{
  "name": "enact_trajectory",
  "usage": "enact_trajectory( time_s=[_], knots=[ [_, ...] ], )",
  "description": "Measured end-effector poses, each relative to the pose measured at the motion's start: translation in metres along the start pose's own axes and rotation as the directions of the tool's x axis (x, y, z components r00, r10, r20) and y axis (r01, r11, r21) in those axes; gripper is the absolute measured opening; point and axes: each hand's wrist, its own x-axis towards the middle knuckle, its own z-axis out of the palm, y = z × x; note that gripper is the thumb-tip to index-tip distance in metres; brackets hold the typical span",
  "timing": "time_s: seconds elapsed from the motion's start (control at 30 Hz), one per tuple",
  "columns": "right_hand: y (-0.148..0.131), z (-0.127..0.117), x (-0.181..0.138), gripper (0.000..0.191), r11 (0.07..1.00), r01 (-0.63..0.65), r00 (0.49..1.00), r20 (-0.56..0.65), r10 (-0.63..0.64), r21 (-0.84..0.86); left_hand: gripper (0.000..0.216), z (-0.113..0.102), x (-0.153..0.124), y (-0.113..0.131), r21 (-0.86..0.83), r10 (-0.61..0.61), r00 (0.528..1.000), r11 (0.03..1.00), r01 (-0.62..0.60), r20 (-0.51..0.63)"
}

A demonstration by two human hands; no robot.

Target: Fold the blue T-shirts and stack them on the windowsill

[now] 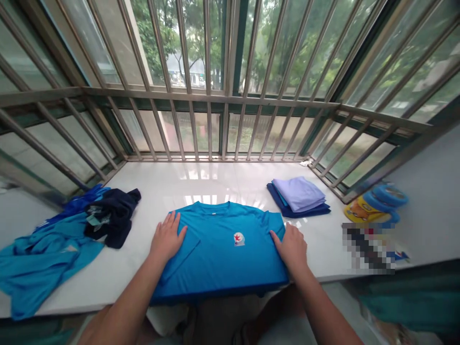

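Note:
A bright blue T-shirt (pixel 223 249) with a small red and white badge lies flat on the white window ledge (pixel 223 182), its lower part hanging over the front edge. My left hand (pixel 166 238) rests flat on the shirt's left sleeve, fingers spread. At the shirt's right edge, my right hand (pixel 293 247) presses down with its fingers stretched out. Neither hand holds anything.
A stack of folded clothes (pixel 299 195), lilac on dark blue, sits at the back right. A heap of unfolded blue and navy garments (pixel 68 230) lies at the left. Blue rings and a yellow toy (pixel 377 203) sit far right. Window bars (pixel 223 100) close off the back.

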Motion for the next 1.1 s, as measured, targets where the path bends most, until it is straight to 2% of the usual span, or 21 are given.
enact_trajectory(
  time_s=[0.03, 0.1, 0.2, 0.3, 0.37, 0.4, 0.43, 0.47, 0.5, 0.53, 0.57, 0.6, 0.63, 0.67, 0.7, 0.8, 0.87, 0.93, 1.1],
  knots=[
    [0.001, -0.003, 0.007, 0.066, 0.998, -0.066, 0.998, 0.02, 0.066, 0.008, 0.074, -0.001, 0.002, -0.004, 0.009, -0.005, 1.0, 1.0, 0.005, 0.006],
    [-0.004, -0.009, 0.019, 0.054, 0.989, -0.145, 0.985, 0.101, 0.14, 0.039, 0.075, -0.005, 0.006, -0.01, 0.03, -0.03, 0.999, 0.999, 0.029, 0.03],
    [-0.018, -0.016, 0.029, 0.037, 0.985, -0.152, 0.973, 0.19, 0.134, 0.085, 0.074, -0.014, 0.011, -0.011, 0.048, -0.082, 0.994, 0.996, 0.079, 0.073],
    [-0.035, -0.021, 0.031, 0.042, 0.98, -0.161, 0.975, 0.176, 0.139, 0.117, 0.068, -0.028, 0.016, 0.005, 0.006, -0.104, 0.993, 0.995, 0.104, 0.056],
    [-0.047, -0.025, 0.025, 0.046, 0.982, -0.108, 0.989, 0.112, 0.091, 0.153, 0.062, -0.037, 0.02, 0.027, -0.13, -0.036, 0.999, 0.991, 0.035, -0.004],
    [-0.053, -0.029, 0.019, 0.045, 0.986, -0.022, 0.998, 0.068, 0.01, 0.168, 0.059, -0.04, 0.021, 0.042, -0.244, 0.003, 1.0, 0.97, -0.007, -0.016],
    [-0.059, -0.032, 0.012, 0.042, 0.978, 0.114, 0.992, 0.033, -0.121, 0.177, 0.057, -0.043, 0.023, 0.058, -0.37, 0.036, 0.999, 0.928, -0.033, -0.001],
    [-0.065, -0.036, 0.002, 0.038, 0.941, 0.285, 0.956, 0.021, -0.294, 0.182, 0.054, -0.043, 0.024, 0.075, -0.486, 0.06, 0.997, 0.873, -0.033, 0.04],
    [-0.069, -0.039, -0.009, 0.032, 0.868, 0.459, 0.88, 0.04, -0.474, 0.189, 0.054, -0.042, 0.025, 0.091, -0.575, 0.079, 0.992, 0.818, -0.009, 0.098],
    [-0.072, -0.041, -0.021, 0.027, 0.773, 0.6, 0.776, 0.085, -0.625, 0.207, 0.055, -0.039, 0.026, 0.107, -0.632, 0.099, 0.983, 0.775, 0.021, 0.155],
    [-0.072, -0.043, -0.033, 0.024, 0.681, 0.694, 0.67, 0.137, -0.73, 0.236, 0.056, -0.035, 0.027, 0.122, -0.661, 0.12, 0.973, 0.749, 0.043, 0.199],
    [-0.07, -0.044, -0.045, 0.024, 0.615, 0.742, 0.59, 0.177, -0.788, 0.266, 0.056, -0.031, 0.028, 0.134, -0.671, 0.141, 0.965, 0.74, 0.047, 0.222],
    [-0.064, -0.044, -0.056, 0.027, 0.586, 0.758, 0.551, 0.2, -0.811, 0.288, 0.054, -0.026, 0.029, 0.145, -0.672, 0.161, 0.961, 0.74, 0.035, 0.226],
    [-0.056, -0.042, -0.065, 0.03, 0.591, 0.749, 0.554, 0.205, -0.807, 0.302, 0.049, -0.022, 0.031, 0.153, -0.673, 0.178, 0.958, 0.739, 0.02, 0.224],
    [-0.046, -0.04, -0.072, 0.031, 0.617, 0.724, 0.586, 0.197, -0.786, 0.309, 0.045, -0.018, 0.033, 0.161, -0.672, 0.195, 0.957, 0.74, 0.0, 0.216],
    [-0.011, -0.031, -0.083, 0.033, 0.732, 0.603, 0.731, 0.148, -0.666, 0.317, 0.038, -0.011, 0.04, 0.179, -0.66, 0.26, 0.949, 0.747, -0.082, 0.176],
    [0.007, -0.024, -0.084, 0.034, 0.779, 0.536, 0.794, 0.12, -0.596, 0.327, 0.04, -0.007, 0.047, 0.191, -0.651, 0.316, 0.936, 0.745, -0.145, 0.154],
    [0.016, -0.019, -0.082, 0.033, 0.794, 0.504, 0.819, 0.106, -0.565, 0.34, 0.042, -0.004, 0.055, 0.202, -0.641, 0.367, 0.92, 0.741, -0.2, 0.137],
    [0.016, -0.01, -0.073, 0.015, 0.824, 0.486, 0.832, 0.134, -0.538, 0.291, 0.05, 0.003, 0.078, 0.218, -0.632, 0.431, 0.889, 0.735, -0.245, 0.156]
  ],
)
